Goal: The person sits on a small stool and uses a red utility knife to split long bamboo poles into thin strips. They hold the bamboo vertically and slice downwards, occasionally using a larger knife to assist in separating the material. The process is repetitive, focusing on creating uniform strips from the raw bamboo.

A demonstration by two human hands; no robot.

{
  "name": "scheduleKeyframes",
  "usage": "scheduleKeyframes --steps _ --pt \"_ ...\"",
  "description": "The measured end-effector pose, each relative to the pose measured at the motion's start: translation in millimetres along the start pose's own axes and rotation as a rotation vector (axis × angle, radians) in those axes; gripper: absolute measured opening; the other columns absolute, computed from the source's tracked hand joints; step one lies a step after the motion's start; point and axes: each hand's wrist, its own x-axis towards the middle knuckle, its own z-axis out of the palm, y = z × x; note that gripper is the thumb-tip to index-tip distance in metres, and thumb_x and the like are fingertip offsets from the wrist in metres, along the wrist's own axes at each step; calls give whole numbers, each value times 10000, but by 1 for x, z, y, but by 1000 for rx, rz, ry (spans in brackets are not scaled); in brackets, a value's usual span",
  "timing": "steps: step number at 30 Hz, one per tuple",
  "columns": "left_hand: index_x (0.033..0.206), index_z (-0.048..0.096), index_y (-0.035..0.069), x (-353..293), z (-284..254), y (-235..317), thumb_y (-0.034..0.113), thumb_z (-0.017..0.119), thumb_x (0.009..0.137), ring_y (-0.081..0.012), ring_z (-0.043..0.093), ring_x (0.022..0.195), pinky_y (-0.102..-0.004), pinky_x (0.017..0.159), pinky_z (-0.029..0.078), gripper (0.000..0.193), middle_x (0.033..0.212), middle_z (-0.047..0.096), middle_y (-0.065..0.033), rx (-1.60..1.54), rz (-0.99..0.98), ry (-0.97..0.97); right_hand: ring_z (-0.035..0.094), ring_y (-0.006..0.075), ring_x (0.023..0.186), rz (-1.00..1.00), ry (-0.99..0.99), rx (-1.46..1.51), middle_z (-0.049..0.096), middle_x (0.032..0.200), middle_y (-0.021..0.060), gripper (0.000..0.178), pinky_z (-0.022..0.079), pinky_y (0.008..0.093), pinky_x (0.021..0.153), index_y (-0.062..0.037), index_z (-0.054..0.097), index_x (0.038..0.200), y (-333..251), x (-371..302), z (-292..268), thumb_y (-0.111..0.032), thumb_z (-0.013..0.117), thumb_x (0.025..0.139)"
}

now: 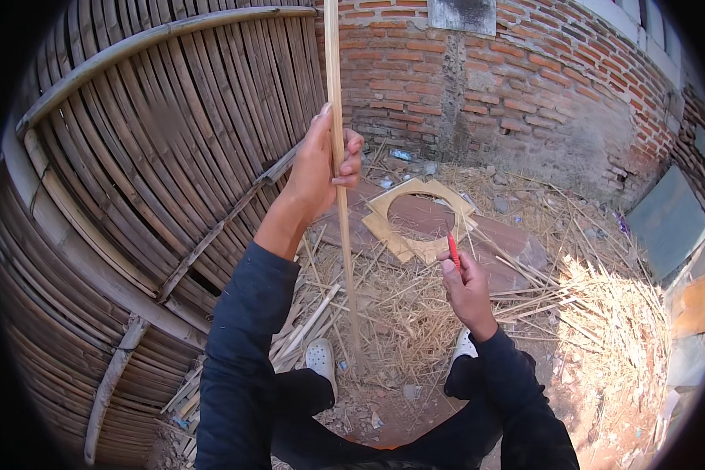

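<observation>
My left hand (311, 172) is raised left of the middle, its fingers wrapped round a long, thin, pale wooden strip (333, 66). The strip stands nearly upright, running past the top edge and down toward the ground between my feet. Lower and to the right, my right hand (470, 296) grips a slim red-handled tool (453, 251) that points upward. Its narrow tip is too fine to make out, so I cannot tell its exact kind. The tool is apart from the strip.
A pale board frame with a round hole (377, 222) lies on a brown board (517, 257) ahead. Shavings and loose strips (391, 329) litter the ground round my pale clogs (321, 359). A bamboo-slat wall (164, 117) rises at left, a brick wall (525, 78) behind, and a grey panel (670, 223) leans right.
</observation>
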Motion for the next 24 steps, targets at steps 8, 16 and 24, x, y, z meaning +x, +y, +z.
scheduleKeyframes --steps 8,16,24 --pt "891 427 83 48 73 31 384 401 1013 -49 370 550 -177 414 297 326 753 438 -12 551 -89 9 360 37 421 158 96 329 428 643 -30 366 297 210 381 6 533 1150 7 9 -42 -316 438 1004" --pt "932 470 55 18 67 -14 311 448 1006 -35 418 563 -163 393 327 267 752 458 -12 655 -660 57 487 101 443 220 -159 763 556 782 96 450 411 248 391 -36 346 1382 3 7 -75 -270 431 1007" --pt "1053 510 0 -73 0 -90 129 469 985 -73 494 545 -194 463 440 152 789 554 -48 191 -816 25 530 102 460 211 -254 579 595 833 149 422 451 240 404 -53 332 1356 7 3 -75 -289 407 1015"
